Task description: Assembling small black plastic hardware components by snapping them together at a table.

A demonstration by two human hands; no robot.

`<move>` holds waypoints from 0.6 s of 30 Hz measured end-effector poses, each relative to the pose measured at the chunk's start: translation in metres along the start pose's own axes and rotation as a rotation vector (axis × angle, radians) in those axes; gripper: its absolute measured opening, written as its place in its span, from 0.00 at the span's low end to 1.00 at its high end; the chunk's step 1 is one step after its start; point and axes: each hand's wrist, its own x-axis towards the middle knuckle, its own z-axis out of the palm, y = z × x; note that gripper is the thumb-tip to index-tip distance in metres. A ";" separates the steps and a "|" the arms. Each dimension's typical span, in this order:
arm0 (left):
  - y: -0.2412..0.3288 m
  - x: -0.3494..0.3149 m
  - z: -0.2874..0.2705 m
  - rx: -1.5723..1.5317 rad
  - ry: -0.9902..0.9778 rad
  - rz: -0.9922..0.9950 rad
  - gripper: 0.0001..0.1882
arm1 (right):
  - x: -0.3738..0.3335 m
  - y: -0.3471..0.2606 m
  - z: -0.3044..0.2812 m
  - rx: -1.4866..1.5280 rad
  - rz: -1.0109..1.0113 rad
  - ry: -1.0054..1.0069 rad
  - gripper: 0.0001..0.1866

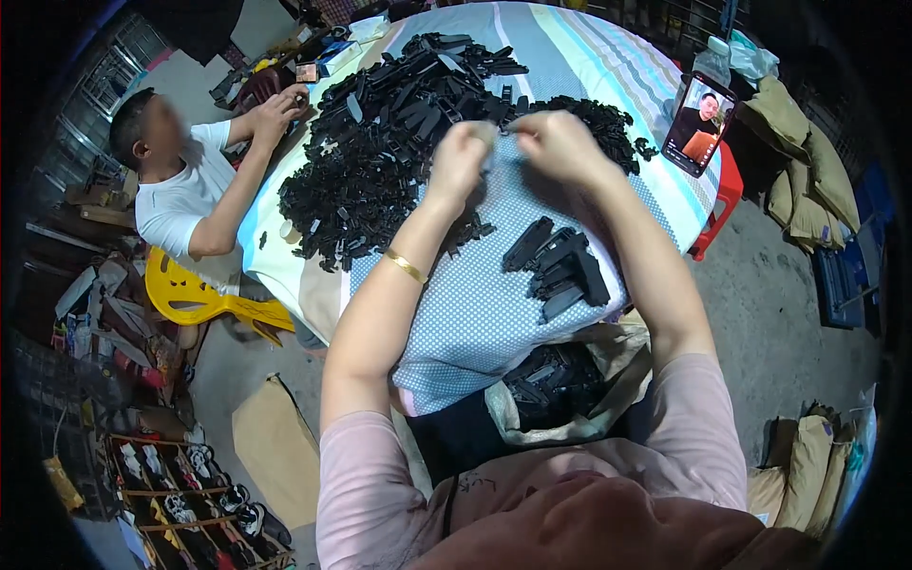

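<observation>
A table (494, 313) covered with a dotted and striped cloth fills the middle of a cluttered workroom with a bare concrete floor. On the cloth, beyond the person's hands, lies a broad heap of black plastic parts (399, 123), reaching toward the far edge of the table. The left hand (459, 157) and the right hand (560, 142) are raised together over the near edge of that heap, fingers curled narrow and pinching a small pale piece (501, 130) between them; it is too small and blurred to tell what it is. A gold bracelet (406, 266) sits on the left forearm. Nearer than the heap, to its right, a small stack of assembled black pieces (560, 266) rests on the dotted cloth. Below the table's near edge an open sack (570, 389) holds more black pieces. At the heap's right, a phone (700, 123) stands propped, screen lit. Left of the heap, another person in a white shirt (180, 199) sits on a yellow stool (204, 294), hands at the table.
</observation>
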 end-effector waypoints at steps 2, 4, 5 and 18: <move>0.018 -0.012 0.004 0.263 -0.404 -0.046 0.14 | 0.004 0.030 -0.013 -0.202 0.095 -0.126 0.13; 0.018 -0.020 0.011 0.356 -0.741 -0.082 0.14 | 0.003 0.055 -0.006 -0.267 0.075 -0.189 0.13; 0.025 -0.023 0.014 0.542 -0.841 0.002 0.14 | 0.003 0.060 0.001 -0.268 0.077 -0.191 0.13; -0.024 0.029 -0.029 1.294 -0.047 0.162 0.21 | 0.005 0.024 0.014 0.171 0.089 0.008 0.12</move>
